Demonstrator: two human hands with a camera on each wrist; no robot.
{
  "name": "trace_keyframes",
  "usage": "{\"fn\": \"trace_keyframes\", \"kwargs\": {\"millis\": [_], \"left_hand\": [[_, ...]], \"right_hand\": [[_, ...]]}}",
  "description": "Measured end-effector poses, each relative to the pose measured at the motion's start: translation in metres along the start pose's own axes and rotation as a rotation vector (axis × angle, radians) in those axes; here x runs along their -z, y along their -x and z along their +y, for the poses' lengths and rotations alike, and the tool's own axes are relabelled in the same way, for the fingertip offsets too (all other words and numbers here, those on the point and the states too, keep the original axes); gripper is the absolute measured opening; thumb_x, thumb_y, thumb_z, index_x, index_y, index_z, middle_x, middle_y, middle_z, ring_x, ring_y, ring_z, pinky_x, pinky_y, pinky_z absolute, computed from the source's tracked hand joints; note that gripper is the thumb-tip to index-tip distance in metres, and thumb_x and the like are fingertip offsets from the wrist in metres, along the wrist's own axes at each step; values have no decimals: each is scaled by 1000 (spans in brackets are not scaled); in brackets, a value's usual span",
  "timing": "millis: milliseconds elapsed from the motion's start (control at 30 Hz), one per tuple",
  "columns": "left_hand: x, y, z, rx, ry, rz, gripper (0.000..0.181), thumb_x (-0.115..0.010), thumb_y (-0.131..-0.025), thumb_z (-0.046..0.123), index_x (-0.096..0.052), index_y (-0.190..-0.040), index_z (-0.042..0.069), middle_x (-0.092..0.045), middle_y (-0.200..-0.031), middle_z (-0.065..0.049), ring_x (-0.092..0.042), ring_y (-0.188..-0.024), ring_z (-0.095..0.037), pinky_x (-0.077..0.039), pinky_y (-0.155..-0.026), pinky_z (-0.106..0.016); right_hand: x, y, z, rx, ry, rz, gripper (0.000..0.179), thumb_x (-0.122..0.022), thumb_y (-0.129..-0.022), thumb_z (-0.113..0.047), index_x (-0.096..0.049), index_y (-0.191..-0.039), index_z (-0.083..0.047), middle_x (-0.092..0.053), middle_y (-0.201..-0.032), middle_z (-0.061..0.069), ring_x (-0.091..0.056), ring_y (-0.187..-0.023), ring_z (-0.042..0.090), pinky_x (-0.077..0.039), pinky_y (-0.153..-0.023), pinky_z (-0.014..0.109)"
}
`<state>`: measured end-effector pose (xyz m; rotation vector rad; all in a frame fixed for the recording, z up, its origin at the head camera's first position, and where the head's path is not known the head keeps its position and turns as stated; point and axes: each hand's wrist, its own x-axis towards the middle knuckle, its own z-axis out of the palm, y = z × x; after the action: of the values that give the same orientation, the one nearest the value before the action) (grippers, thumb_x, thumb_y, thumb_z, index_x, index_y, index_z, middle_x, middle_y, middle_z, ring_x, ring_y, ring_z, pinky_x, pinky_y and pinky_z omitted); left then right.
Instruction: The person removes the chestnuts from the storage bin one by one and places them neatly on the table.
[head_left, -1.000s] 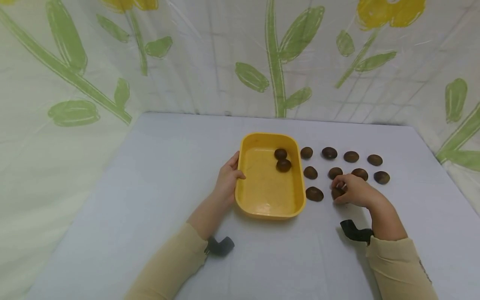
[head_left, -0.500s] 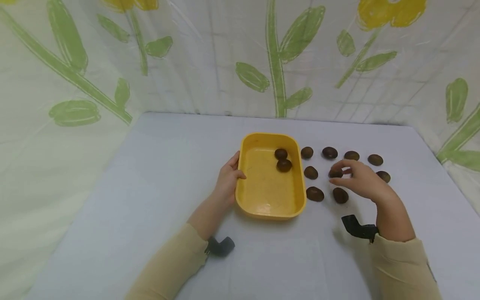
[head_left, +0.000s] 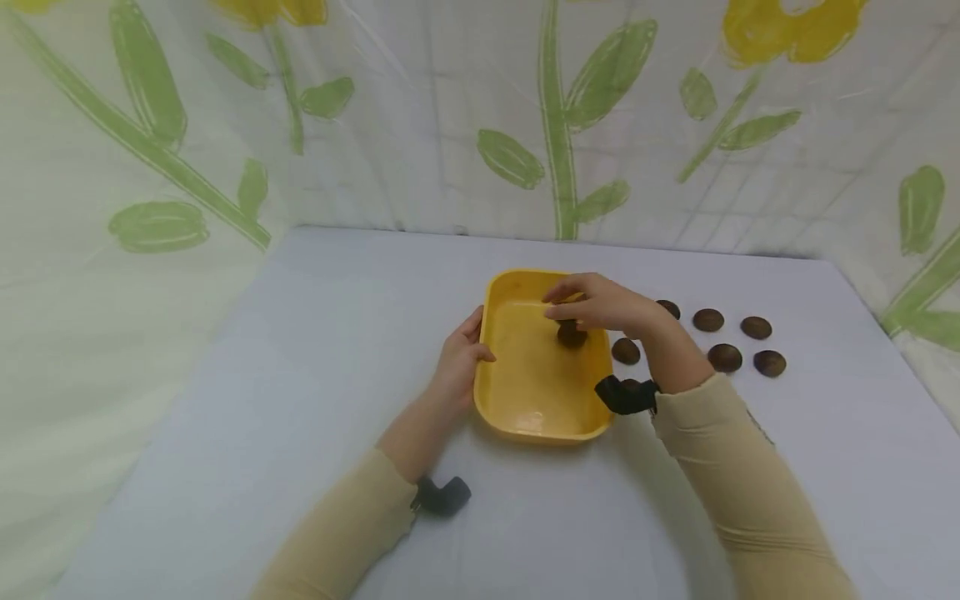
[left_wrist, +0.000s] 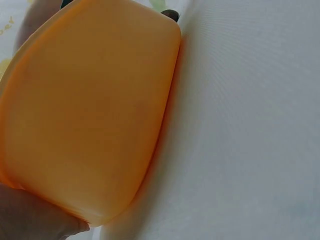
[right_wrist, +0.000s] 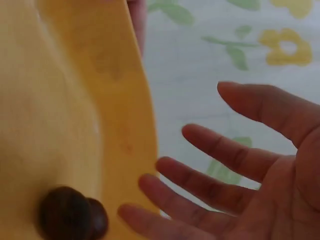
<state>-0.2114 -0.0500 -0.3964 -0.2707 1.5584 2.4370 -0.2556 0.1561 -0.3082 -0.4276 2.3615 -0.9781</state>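
Observation:
My left hand (head_left: 455, 357) grips a yellow plastic tray (head_left: 525, 408) by its left side, thumb over the rim. In the left wrist view, the tray's orange-looking outer wall (left_wrist: 90, 110) fills much of the picture, and part of that hand (left_wrist: 35, 215) shows at the lower left. My right hand (head_left: 600, 302) hovers over the tray's right side. Its fingers are spread with nothing between them in the right wrist view, beside the tray's edge. Dark brown chestnuts (head_left: 572, 336) lie in the tray below it, partly hidden; two overlap (right_wrist: 65, 214) in the right wrist view.
More chestnuts (head_left: 725, 358) lie in loose rows on the white table (head_left: 300, 350), right of the tray. My right forearm and its black wrist mount (head_left: 626, 395) cover some of them. Behind the table hangs a white sheet with painted flowers (head_left: 558, 125).
My right hand has moved left from the rows of chestnuts to above the tray, its fingers now spread. My left hand keeps its hold, and the head view has shifted slightly.

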Motion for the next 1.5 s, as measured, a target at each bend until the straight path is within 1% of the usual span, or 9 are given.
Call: {"fn": "trace_keyframes", "kwargs": {"millis": [200, 433, 633, 733, 1033, 1167, 1300, 1433, 1500], "left_hand": [[-3, 0, 1, 10, 9, 7, 84, -35, -70, -21, -26, -147, 9, -27, -153, -7, -29, -139, -20, -31, -111, -37], [-3, 1, 2, 18, -21, 19, 83, -35, -71, -21, -27, -147, 10, -27, -153, -6, -28, -139, -18, -30, -112, -35], [-2, 0, 2, 0, -27, 23, 84, -36, -70, -21, -27, -147, 9, -27, -153, -7, -27, -140, -18, -30, -112, -35], [-2, 0, 1, 7, -20, 18, 84, -36, -70, -22, -27, -147, 9, -27, -153, -6, -27, -140, -17, -30, -112, -35], [-2, 0, 1, 7, -9, 7, 85, -35, -69, -22, -26, -147, 9, -26, -153, -7, -27, -139, -19, -30, -112, -36], [-2, 0, 1, 4, -9, 8, 85, -35, -69, -22, -26, -147, 9, -26, -154, -7, -27, -139, -19, -30, -112, -37], [-2, 1, 1, 4, -12, 8, 84, -36, -69, -21, -26, -147, 9, -25, -154, -7, -27, -140, -19, -30, -112, -36], [-1, 1, 1, 7, -18, 4, 84, -36, -70, -21, -26, -147, 9, -26, -154, -7, -27, -140, -19, -30, -112, -36], [-1, 1, 1, 6, -23, 0, 83, -37, -71, -21, -25, -148, 10, -25, -154, -6, -26, -140, -19, -29, -112, -36]], "right_hand": [[-13, -25, -2, -60, 140, -79, 45, -53, -92, -29, -49, -128, -2, -48, -133, 20, -47, -119, 32, -40, -100, 45], [-22, -35, 1, -75, 270, -68, 38, -55, -91, -26, -55, -119, 0, -56, -118, 19, -53, -95, 25, -44, -82, 33], [-28, -38, 0, -44, 419, -54, 31, -48, -91, -12, -55, -117, 3, -53, -125, 23, -51, -108, 33, -43, -95, 42], [-30, -38, -1, -55, 470, -39, 31, -46, -89, -7, -57, -116, 4, -54, -124, 23, -51, -109, 33, -42, -97, 42], [-38, -38, -4, -50, 523, -24, 30, -48, -85, -2, -60, -111, 2, -59, -118, 20, -53, -101, 30, -44, -93, 39], [-41, -41, -6, -39, 470, -29, 27, -53, -84, -4, -62, -109, 1, -61, -113, 18, -54, -93, 26, -47, -83, 34], [-46, -45, -5, -21, 390, -55, 22, -59, -85, -5, -64, -105, 1, -62, -105, 16, -55, -78, 20, -47, -66, 25], [-50, -48, -3, -23, 382, -37, 20, -63, -81, -3, -65, -101, 0, -63, -99, 14, -54, -72, 17, -44, -60, 22], [-51, -47, -3, -7, 385, -20, 21, -65, -79, -2, -65, -100, 0, -63, -98, 14, -55, -75, 19, -45, -62, 22]]}}
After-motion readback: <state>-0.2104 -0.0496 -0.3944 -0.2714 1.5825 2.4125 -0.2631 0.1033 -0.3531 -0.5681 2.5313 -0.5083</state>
